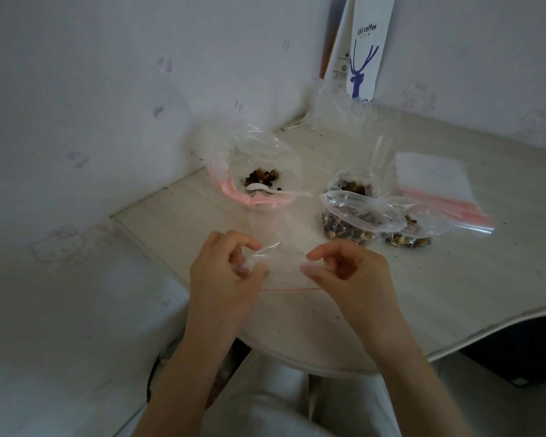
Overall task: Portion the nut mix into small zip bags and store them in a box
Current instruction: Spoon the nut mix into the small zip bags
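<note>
While both hands work over the table's near edge, the left hand (226,272) and right hand (347,269) each pinch one side of an empty small zip bag (284,263), its red seal line toward the person. Large bag of nut mix (259,171) sits open at 12 o'clock from the hands, white spoon (260,188) inside. Three filled small bags (353,220) cluster at 1 o'clock, touching each other. Stack of unused zip bags (438,187) lies at 2 o'clock. White coffee bag (364,48) stands in the far corner. Table (454,279) is speckled with crumbs.
</note>
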